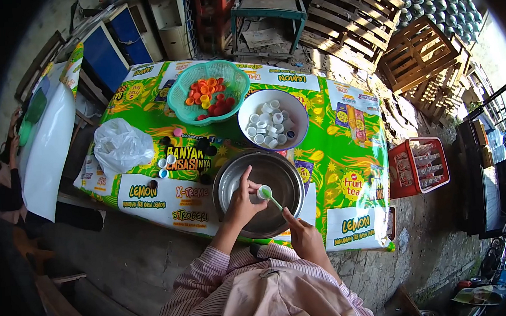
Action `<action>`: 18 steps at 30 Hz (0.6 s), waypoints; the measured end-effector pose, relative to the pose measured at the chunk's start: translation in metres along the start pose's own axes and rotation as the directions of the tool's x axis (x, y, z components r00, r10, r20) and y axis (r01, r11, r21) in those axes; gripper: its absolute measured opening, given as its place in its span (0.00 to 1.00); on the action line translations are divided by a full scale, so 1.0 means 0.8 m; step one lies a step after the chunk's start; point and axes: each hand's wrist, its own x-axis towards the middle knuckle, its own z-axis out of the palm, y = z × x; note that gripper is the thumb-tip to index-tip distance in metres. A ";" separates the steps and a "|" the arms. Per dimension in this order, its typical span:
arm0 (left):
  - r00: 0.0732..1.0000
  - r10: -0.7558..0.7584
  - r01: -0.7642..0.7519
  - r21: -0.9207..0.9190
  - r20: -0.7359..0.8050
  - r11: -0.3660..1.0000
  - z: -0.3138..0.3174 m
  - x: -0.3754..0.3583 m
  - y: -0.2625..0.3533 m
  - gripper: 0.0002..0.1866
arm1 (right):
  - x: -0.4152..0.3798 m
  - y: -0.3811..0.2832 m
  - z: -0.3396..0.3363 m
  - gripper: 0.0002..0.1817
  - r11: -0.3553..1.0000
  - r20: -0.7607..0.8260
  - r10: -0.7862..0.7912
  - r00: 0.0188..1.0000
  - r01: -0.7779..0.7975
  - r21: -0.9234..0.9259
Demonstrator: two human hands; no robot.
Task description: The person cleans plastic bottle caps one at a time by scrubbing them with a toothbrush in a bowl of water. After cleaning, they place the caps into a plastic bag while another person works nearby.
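Observation:
Over a metal basin [223, 186], my left hand [243, 204] pinches a white bottle cap [264, 192] with its open side up. My right hand [305, 236] is closed around a slim pale-green stick-like tool [275, 203] that looks like a toothbrush. The tool's far end reaches into the cap, so its tip is hard to make out. Behind the basin, a white bowl [302, 115] holds several white caps [269, 125]. A mint-green plastic basket [179, 99] beside it contains red, orange and yellow caps [206, 95].
A clear plastic bag [122, 147] lies left on the printed green tablecloth [353, 146]. Several dark caps and two pale-blue-and-white caps [162, 168] are near it. Off the table's right edge stands a red crate [401, 172]. At far left, another person's arm [13, 143] shows.

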 end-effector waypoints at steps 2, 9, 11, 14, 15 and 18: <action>0.999 0.040 -0.040 0.014 -0.013 0.999 0.003 0.002 0.002 0.49 | 0.003 -0.004 -0.003 0.27 0.999 -0.023 0.042 0.999 -0.041 0.029; 0.992 -0.002 0.003 -0.011 0.127 1.000 -0.014 0.008 0.013 0.51 | 0.001 -0.006 -0.017 0.27 0.990 0.027 -0.007 1.000 0.011 -0.142; 0.992 0.008 -0.004 -0.029 0.127 1.000 -0.012 0.006 0.014 0.52 | 0.000 -0.007 -0.020 0.27 0.990 0.022 0.002 1.000 0.002 -0.143; 0.994 -0.013 0.025 -0.103 0.111 0.994 -0.010 0.002 0.012 0.52 | -0.002 -0.004 -0.012 0.28 0.997 0.039 -0.020 0.999 0.023 -0.076; 0.992 -0.025 0.038 -0.101 0.124 0.994 -0.013 0.000 0.013 0.51 | -0.003 -0.001 -0.008 0.28 0.998 0.048 -0.038 0.998 0.041 -0.052; 0.983 -0.081 0.100 -0.112 0.165 0.989 -0.017 -0.010 0.007 0.49 | -0.006 -0.001 -0.012 0.28 0.994 0.056 -0.101 0.993 0.098 0.058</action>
